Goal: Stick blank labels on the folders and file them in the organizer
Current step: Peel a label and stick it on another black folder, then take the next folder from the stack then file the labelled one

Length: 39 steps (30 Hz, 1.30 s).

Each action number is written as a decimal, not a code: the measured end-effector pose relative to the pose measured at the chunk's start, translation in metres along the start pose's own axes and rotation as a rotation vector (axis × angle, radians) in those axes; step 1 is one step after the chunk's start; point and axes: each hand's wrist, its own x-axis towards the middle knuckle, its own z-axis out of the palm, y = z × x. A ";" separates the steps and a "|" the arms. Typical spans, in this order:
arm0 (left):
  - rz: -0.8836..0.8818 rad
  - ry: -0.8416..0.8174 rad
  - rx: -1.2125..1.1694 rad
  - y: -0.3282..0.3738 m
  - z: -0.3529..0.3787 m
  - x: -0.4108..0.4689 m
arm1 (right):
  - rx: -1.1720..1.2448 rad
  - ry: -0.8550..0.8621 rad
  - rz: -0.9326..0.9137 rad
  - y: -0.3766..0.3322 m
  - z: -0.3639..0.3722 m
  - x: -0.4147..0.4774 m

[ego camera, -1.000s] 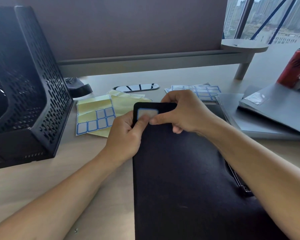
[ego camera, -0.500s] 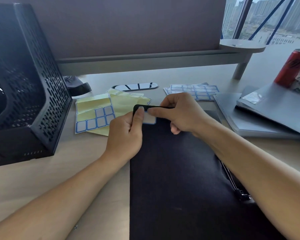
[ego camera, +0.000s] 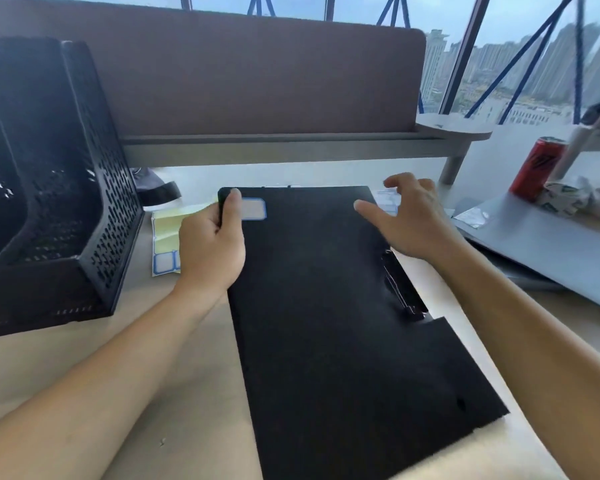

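Note:
A black folder fills the middle of the view, its near end raised toward me. A white blue-edged label is stuck at its far left corner. My left hand grips that corner, thumb on top beside the label. My right hand hovers over the folder's right edge with fingers spread, holding nothing. The black mesh organizer stands at the left of the desk. A yellow label sheet with blue-edged labels lies between organizer and folder, partly hidden by my left hand.
Grey folders are stacked at the right, with a red can and crumpled paper behind them. A brown desk divider with a grey shelf runs along the back. Another label sheet peeks out under my right hand.
My right hand has let go of the label and moved right, fingers opening. The folder's near end has lifted, held by my left hand. The camera has tilted up.

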 end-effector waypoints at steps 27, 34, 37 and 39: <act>-0.311 -0.478 -0.550 0.080 -0.038 -0.006 | 0.088 0.162 -0.111 -0.011 -0.040 -0.028; -0.071 -0.257 -0.483 0.108 -0.075 -0.015 | 0.088 -0.102 -0.366 -0.094 -0.021 -0.057; 0.025 -0.156 -0.392 0.114 -0.112 -0.018 | 0.208 -0.124 -0.429 -0.144 -0.007 -0.055; 0.079 -0.086 -0.352 0.117 -0.144 -0.016 | 0.309 -0.161 -0.484 -0.181 0.006 -0.057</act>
